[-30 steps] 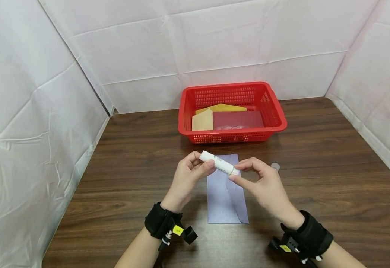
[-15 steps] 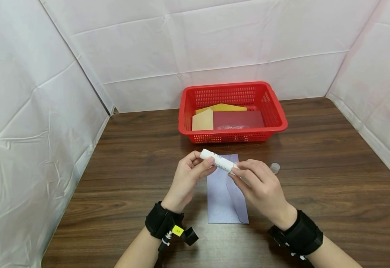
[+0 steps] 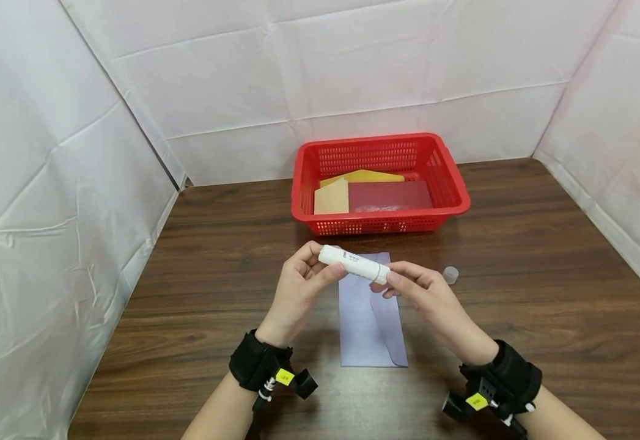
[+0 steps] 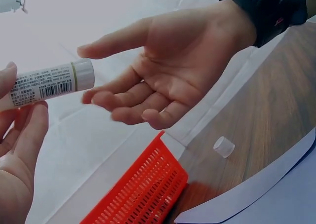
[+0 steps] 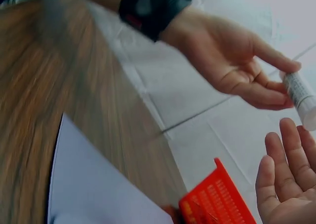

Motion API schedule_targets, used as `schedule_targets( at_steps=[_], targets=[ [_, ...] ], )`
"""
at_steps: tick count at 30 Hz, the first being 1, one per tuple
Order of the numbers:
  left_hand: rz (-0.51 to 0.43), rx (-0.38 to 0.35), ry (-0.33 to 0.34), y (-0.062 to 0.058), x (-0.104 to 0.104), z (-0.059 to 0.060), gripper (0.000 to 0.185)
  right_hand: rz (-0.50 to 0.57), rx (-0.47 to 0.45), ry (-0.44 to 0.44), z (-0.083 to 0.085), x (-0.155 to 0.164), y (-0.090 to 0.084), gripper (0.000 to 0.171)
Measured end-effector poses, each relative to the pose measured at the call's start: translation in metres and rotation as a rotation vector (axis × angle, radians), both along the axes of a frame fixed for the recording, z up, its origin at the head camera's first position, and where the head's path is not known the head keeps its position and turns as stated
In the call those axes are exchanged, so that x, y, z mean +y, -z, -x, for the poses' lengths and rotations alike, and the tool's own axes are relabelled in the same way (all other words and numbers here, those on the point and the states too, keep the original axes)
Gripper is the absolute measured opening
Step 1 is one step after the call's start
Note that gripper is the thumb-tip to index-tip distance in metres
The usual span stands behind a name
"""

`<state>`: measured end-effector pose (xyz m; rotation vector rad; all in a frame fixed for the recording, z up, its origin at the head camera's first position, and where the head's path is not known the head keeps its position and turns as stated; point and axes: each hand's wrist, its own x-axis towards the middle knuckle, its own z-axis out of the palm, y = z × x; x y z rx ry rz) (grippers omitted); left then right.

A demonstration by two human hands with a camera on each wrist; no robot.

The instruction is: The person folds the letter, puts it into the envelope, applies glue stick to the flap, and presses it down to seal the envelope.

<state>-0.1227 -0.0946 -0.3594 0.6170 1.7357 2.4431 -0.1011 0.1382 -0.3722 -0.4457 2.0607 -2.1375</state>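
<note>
My left hand (image 3: 296, 290) pinches a white glue stick (image 3: 357, 265) between thumb and fingers near its left end. The tube is held at a slant above the lavender envelope (image 3: 366, 336), which lies on the table. My right hand (image 3: 442, 305) is at the tube's right end. In the left wrist view the right thumb and fingers are spread on either side of the white base, the thumb tip close over it. Printed text and a barcode show on the tube there. A small translucent cap (image 3: 450, 275) rests on the table to the right.
Behind the hands stands a red plastic basket (image 3: 380, 227). In it are a yellow envelope (image 3: 365, 176), a cream one (image 3: 332, 197) and a maroon one (image 3: 390, 194). White sheets (image 3: 353, 67) wall off the back and both sides of the brown wooden table (image 3: 209, 293).
The right fingers close on the tube's end half a second ago, with the wrist turned inward; now that hand has rolled back and its fingers are loosened. The left hand and glue stick shift slightly left.
</note>
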Motion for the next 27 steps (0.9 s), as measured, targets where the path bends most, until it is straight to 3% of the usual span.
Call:
schedule_targets(
  at_steps=[3, 7, 12, 16, 21, 25, 27],
  targets=[
    [0.017, -0.01, -0.008, 0.0, -0.001, 0.0, 0.049, 0.102, -0.064, -0.038, 0.003, -0.002, 0.0, 0.02],
    [0.033, -0.019, -0.016, 0.002, -0.001, 0.001, 0.05, 0.148, -0.11, -0.009, 0.003, -0.004, -0.002, 0.015],
    [0.028, -0.026, -0.007, 0.005, 0.001, 0.002, 0.045, 0.074, -0.034, 0.11, -0.002, -0.008, -0.005, 0.011],
    [0.005, -0.041, 0.001, 0.005, 0.002, 0.003, 0.033, -0.045, 0.135, 0.205, -0.007, -0.009, -0.004, 0.017],
    [-0.018, -0.071, -0.004, 0.003, 0.005, 0.003, 0.012, -0.108, 0.384, 0.252, -0.009, -0.011, 0.0, 0.028],
    [-0.026, -0.089, -0.009, 0.003, 0.007, 0.004, 0.007, -0.158, 0.588, 0.299, -0.007, -0.012, 0.004, 0.038],
    [-0.031, -0.097, -0.012, 0.003, 0.007, 0.004, 0.008, -0.21, 0.715, 0.336, -0.005, -0.012, 0.006, 0.035]
  ],
)
